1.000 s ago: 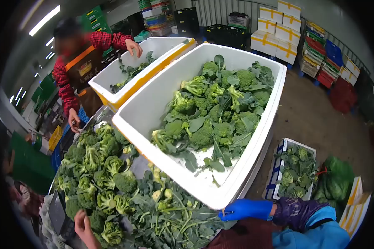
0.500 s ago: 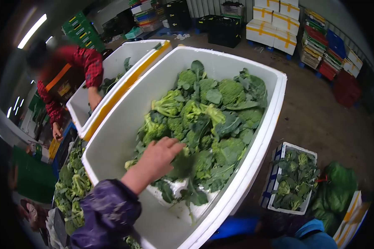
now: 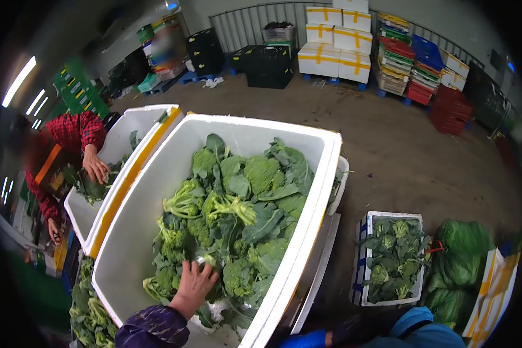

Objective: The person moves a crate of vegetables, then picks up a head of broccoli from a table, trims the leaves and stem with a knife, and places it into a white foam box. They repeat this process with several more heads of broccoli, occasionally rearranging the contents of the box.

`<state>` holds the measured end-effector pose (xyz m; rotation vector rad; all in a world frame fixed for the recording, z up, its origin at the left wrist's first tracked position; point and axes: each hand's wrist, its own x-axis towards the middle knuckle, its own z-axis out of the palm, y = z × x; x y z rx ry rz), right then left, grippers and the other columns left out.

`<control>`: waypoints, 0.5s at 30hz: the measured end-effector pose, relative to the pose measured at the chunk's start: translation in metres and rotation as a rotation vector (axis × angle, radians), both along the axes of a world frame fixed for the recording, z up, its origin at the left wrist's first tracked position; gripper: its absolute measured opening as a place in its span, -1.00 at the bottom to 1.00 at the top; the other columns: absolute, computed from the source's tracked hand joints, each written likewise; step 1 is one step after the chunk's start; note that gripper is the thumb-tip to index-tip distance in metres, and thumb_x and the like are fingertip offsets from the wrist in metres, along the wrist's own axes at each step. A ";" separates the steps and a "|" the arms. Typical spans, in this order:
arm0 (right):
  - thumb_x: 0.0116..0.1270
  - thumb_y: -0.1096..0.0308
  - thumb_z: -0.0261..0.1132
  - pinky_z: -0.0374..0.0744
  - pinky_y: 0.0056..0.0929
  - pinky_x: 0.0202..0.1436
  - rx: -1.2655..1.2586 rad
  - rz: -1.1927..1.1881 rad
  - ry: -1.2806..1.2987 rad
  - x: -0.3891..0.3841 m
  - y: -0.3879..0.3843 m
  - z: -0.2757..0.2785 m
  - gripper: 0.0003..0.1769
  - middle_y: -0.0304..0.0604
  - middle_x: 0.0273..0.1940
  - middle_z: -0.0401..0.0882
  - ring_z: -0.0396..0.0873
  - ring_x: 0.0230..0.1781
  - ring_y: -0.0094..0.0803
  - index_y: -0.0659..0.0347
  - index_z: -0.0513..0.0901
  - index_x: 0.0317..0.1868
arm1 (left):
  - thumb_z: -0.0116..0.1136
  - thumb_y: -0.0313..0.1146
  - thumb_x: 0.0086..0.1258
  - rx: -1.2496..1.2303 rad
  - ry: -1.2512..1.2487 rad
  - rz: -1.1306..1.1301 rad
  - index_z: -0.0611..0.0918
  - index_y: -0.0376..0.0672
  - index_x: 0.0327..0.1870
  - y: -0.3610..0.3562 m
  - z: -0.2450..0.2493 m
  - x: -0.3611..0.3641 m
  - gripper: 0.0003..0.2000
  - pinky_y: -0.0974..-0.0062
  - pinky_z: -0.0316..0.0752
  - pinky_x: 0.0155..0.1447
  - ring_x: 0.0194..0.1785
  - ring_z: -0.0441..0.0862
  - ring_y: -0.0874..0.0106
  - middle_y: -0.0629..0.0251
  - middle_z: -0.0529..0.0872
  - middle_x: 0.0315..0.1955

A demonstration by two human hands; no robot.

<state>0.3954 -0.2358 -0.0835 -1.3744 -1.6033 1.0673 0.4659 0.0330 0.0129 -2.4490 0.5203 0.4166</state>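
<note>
Left hand (image 3: 194,288) down inside the large white box (image 3: 119,272), toward its near end, at the near side of the piled broccoli (image 3: 264,174). Fingers bent and slightly apart, tips among the heads; cannot tell whether they grip one. Broccoli banked against the far and right walls; white wall and some floor of the box show on the left and near sides, giving the wrist room. Rim well to either side of the hand.

Right hand (image 3: 307,339) in blue glove, at the bottom edge of view, mostly cut off; finger state cannot be told. Second box (image 3: 134,180) close along the left side, another person's hand (image 3: 95,166) inside it on leaves. Concrete floor (image 3: 388,168) open to the right, up to the smaller broccoli box (image 3: 362,261).
</note>
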 end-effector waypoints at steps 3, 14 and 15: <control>0.23 0.26 0.01 0.46 -0.26 -0.31 -0.032 -0.024 0.080 0.000 -0.003 0.007 -0.76 0.00 -0.33 0.49 0.49 -0.36 -0.16 0.22 0.54 -0.34 | 0.34 -0.07 -0.25 -0.066 -0.003 0.056 0.51 0.09 -0.08 0.001 0.015 -0.006 -0.44 0.10 0.13 0.06 -0.08 0.32 0.25 0.30 0.37 -0.21; 0.15 -0.09 0.15 0.50 -0.29 -0.21 -0.361 -0.008 0.017 -0.014 0.010 0.008 -0.52 -0.02 -0.25 0.59 0.56 -0.26 -0.18 0.13 0.57 -0.12 | 0.35 -0.16 -0.22 -0.537 -0.369 0.286 0.46 -0.01 -0.12 0.023 0.128 -0.040 -0.46 0.25 0.30 -0.14 -0.17 0.41 0.22 0.33 0.46 -0.24; 0.15 -0.08 0.15 0.50 -0.29 -0.20 -0.372 -0.019 -0.034 -0.016 0.011 0.011 -0.52 -0.02 -0.25 0.59 0.56 -0.26 -0.18 0.12 0.57 -0.12 | 0.34 -0.16 -0.20 -0.638 -0.399 0.360 0.46 -0.03 -0.11 0.028 0.141 -0.047 -0.46 0.22 0.35 -0.12 -0.16 0.42 0.19 0.30 0.46 -0.22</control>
